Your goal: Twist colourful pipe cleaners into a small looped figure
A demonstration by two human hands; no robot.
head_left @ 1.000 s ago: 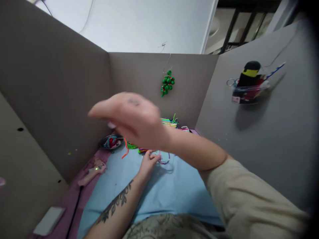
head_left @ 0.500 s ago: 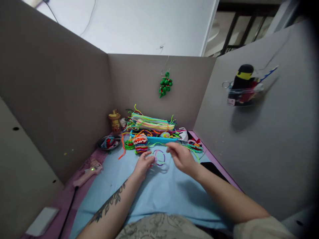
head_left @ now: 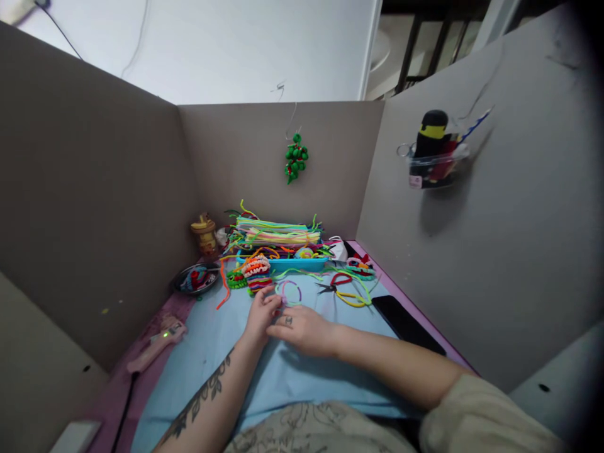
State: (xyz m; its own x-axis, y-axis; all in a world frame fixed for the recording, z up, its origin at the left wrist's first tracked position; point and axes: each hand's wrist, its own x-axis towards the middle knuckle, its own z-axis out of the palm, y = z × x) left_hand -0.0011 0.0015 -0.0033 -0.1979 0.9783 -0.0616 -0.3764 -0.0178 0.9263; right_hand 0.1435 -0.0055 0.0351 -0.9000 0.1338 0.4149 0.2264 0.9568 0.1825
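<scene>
OK, head view only. We're resting both hands on the blue mat [head_left: 302, 371]. Our left hand [head_left: 261, 313] is sitting at the mat's far middle, fingertips pinching the near-left edge of the purple pipe-cleaner ring [head_left: 291, 292]; the ring is lying flat on the mat just beyond the fingers. Our right hand [head_left: 304, 329] is lying just right of the left, touching it, fingers together and curled down on the mat; we can't tell if it's gripping anything.

Right of the ring, the red-and-yellow pliers [head_left: 343, 289] are lying on the mat. Beyond the ring, the blue tray [head_left: 292, 265] is holding a pile of pipe cleaners [head_left: 276, 233]. Left of the mat, the pink glue gun [head_left: 153, 343] is showing a green light. Right of the mat, a black phone [head_left: 408, 318] is lying flat.
</scene>
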